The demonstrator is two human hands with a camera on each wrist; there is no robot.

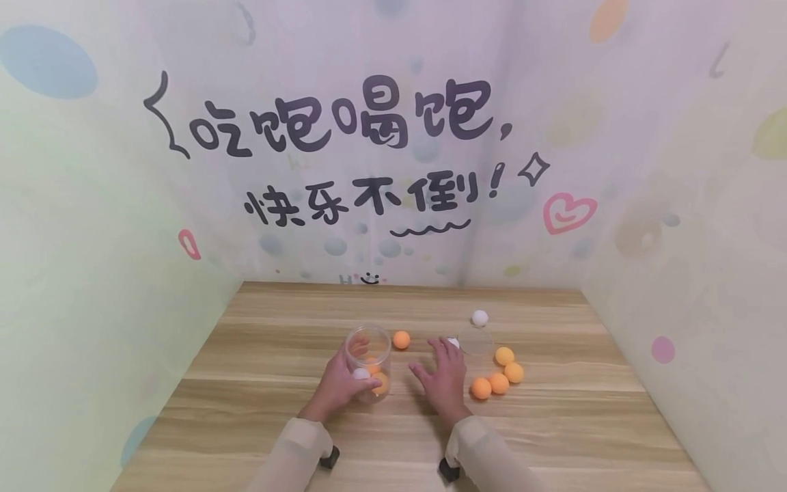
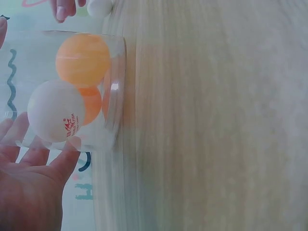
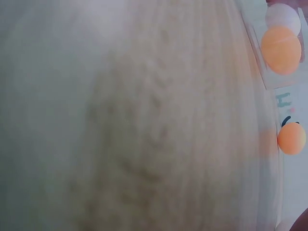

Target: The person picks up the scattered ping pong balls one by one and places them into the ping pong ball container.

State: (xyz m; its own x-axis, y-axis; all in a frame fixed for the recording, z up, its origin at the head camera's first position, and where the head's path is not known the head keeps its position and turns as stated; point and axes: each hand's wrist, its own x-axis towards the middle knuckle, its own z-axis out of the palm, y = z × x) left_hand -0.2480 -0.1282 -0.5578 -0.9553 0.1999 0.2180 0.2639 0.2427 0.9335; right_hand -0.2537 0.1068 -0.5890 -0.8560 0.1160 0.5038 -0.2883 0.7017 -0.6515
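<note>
My left hand (image 1: pixel 340 383) grips an upright clear plastic jar (image 1: pixel 387 359), its fingers and thumb round the side. Inside lie a white ball (image 2: pixel 56 110) with red print and two orange ones, the upper being an orange ball (image 2: pixel 83 59); they look like table tennis balls. To the right, my right hand (image 1: pixel 447 381) reaches over the table with spread, slightly bent fingers. Just beyond its fingertips sits a white ball (image 1: pixel 453 342), partly hidden by them. In the left wrist view a small gap shows between fingertips and ball.
A clear round lid (image 1: pixel 476 341) lies right of the white ball, with another white ball (image 1: pixel 479 318) behind it. Several orange balls (image 1: pixel 499 383) form a curve at the right. A lone orange ball (image 1: pixel 402 339) stands beside the jar. Walls enclose the wooden table (image 1: pixel 277 355).
</note>
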